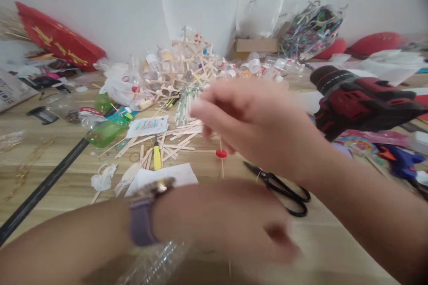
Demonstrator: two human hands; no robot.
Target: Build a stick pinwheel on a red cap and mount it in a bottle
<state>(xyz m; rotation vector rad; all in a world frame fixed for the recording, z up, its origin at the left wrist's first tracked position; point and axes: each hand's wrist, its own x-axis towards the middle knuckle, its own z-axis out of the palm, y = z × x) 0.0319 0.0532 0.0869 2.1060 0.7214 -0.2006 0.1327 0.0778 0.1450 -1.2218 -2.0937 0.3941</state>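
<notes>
My right hand [247, 120], blurred by motion, hovers over the middle of the table with its fingers curled in. Closer to me, my left hand [240, 227] crosses below it, its fingers bent into a pinch; what either hand holds cannot be made out. A thin wooden skewer [223, 169] with a red bottle cap [221, 153] on it shows between the hands, partly hidden by both. Black scissors [284, 189] lie beside my right wrist. Under my left forearm is a clear plastic bottle [155, 265], mostly covered. My left wrist wears a watch [143, 222].
A red-and-black power drill [357, 98] stands at the right, near a blue glue gun [404, 160]. Several wooden craft sticks [174, 142], a yellow-handled screwdriver [157, 156] and a green bottle [109, 131] lie left of centre. Plastic bottles [254, 64] and a cardboard box [256, 45] fill the back.
</notes>
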